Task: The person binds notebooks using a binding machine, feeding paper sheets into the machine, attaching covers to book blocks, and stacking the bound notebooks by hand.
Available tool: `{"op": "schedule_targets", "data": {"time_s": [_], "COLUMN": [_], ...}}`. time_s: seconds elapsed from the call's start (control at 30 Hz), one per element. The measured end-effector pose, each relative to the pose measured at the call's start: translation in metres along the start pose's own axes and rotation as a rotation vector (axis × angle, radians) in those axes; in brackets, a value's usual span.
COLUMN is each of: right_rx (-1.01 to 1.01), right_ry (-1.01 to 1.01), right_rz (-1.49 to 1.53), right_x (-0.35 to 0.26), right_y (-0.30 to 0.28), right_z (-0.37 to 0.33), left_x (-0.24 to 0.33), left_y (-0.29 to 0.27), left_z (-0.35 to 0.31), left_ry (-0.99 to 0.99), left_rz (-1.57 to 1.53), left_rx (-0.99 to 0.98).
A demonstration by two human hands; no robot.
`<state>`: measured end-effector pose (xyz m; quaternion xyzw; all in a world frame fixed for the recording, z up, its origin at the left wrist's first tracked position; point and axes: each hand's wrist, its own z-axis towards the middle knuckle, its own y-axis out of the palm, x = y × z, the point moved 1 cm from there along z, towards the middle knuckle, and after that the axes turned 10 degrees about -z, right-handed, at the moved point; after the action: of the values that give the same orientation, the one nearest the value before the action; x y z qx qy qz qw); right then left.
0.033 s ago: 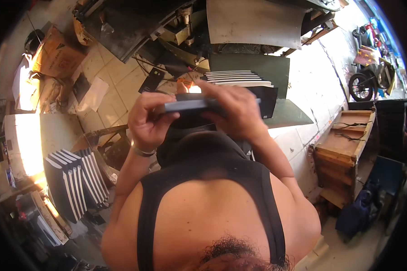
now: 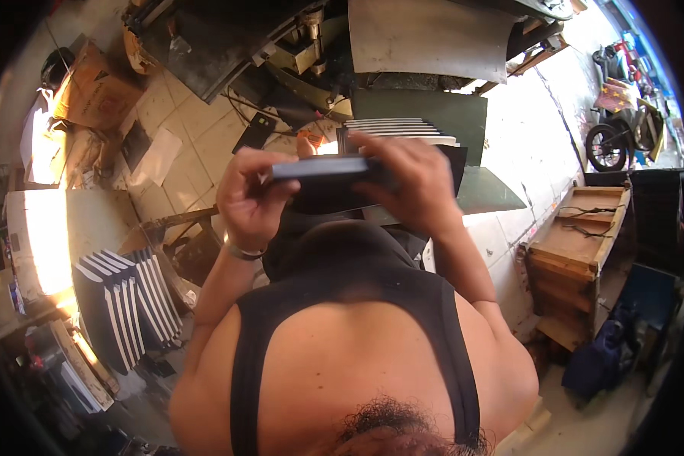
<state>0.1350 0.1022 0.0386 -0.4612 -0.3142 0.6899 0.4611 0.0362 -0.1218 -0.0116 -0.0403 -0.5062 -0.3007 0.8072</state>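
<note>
In front of my chest I hold a dark-covered book (image 2: 319,169), its narrow edge turned up toward me. My left hand (image 2: 249,199) pinches the left end between thumb and fingers. My right hand (image 2: 416,182) is closed over the right end, slightly blurred, with its thumb below and fingers on top. Just beyond the hands, a stack of dark books with white page edges (image 2: 403,128) lies on a green board (image 2: 425,105), partly hidden by my right hand.
At the left stands another stack of dark books with white edges (image 2: 129,311), beside a sunlit table (image 2: 102,224). A cardboard box (image 2: 99,91) sits at the far left. Machinery with a metal plate (image 2: 425,38) is ahead. A wooden frame (image 2: 577,243) and a motorbike (image 2: 612,140) are at the right.
My right hand has shifted slightly to the right along the book. The left hand and the book's left end have barely moved.
</note>
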Motion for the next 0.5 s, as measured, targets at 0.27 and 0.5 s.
{"op": "schedule_targets", "data": {"time_s": [0.27,0.5], "right_rx": [0.051,0.142], "right_ry": [0.483,0.806], "right_rz": [0.149,0.059], "right_x": [0.084,0.192], "right_y": [-0.04,0.084], "right_z": [-0.025,-0.13], "left_x": [-0.059,-0.177], "left_y": [0.053,0.044], "left_z": [0.011,-0.051], "left_ry": [-0.396,-1.0], "left_rz": [-0.474,0.013], "left_rx": [0.188,-0.029]}}
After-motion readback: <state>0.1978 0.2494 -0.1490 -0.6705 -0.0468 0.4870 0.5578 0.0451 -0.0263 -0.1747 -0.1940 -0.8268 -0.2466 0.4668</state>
